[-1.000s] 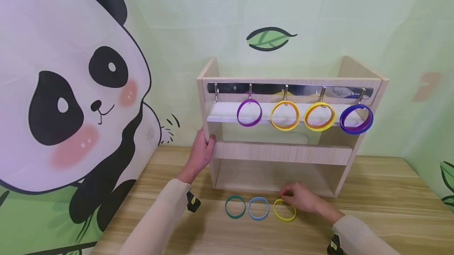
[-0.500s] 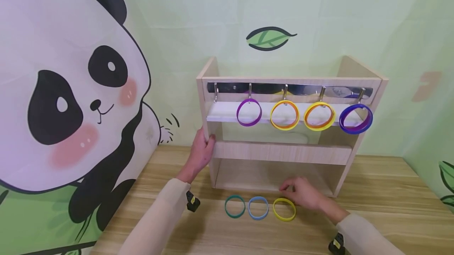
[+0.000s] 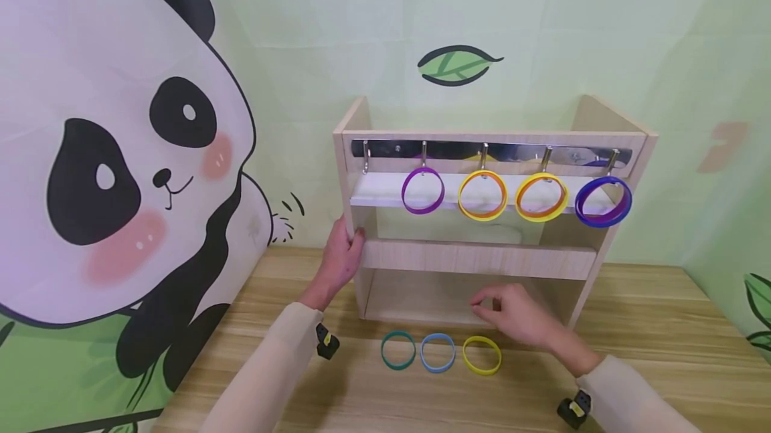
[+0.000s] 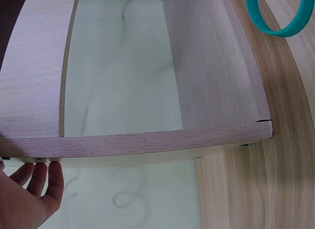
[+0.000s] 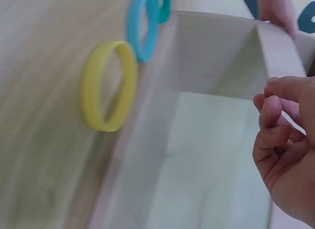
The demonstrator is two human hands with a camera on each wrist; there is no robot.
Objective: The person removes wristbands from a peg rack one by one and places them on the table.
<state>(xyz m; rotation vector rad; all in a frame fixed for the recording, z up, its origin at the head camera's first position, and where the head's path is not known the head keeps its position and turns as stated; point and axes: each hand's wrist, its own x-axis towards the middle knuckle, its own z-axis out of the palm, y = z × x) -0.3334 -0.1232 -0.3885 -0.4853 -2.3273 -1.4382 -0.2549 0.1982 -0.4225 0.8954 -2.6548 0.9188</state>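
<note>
A small wooden shelf (image 3: 482, 260) stands on the table with a metal hook rail (image 3: 448, 150) along its upper front. My left hand (image 3: 340, 255) grips its left side panel; in the left wrist view several fingertips (image 4: 55, 182) rest against the panel's outer face. On the table before the shelf lie a green wristband (image 3: 398, 351), a light blue wristband (image 3: 438, 353) and a yellow wristband (image 3: 482, 355) in a row. Above and right of the yellow one is my right hand (image 3: 518, 316), fingers loosely curled, thumb close to the index finger, holding nothing.
From the rail hang a purple wristband (image 3: 423, 191), two yellow-and-orange pairs and a blue-and-purple group (image 3: 604, 203). The leftmost hook (image 3: 365, 157) bears no band. A white inner shelf board (image 3: 385, 191) sits behind them. A printed panda cloth (image 3: 114, 152) covers the wall.
My right hand has let go of the yellow wristband and lifted up and away from it. The bands stay in their row, and my left hand keeps its place on the panel.
</note>
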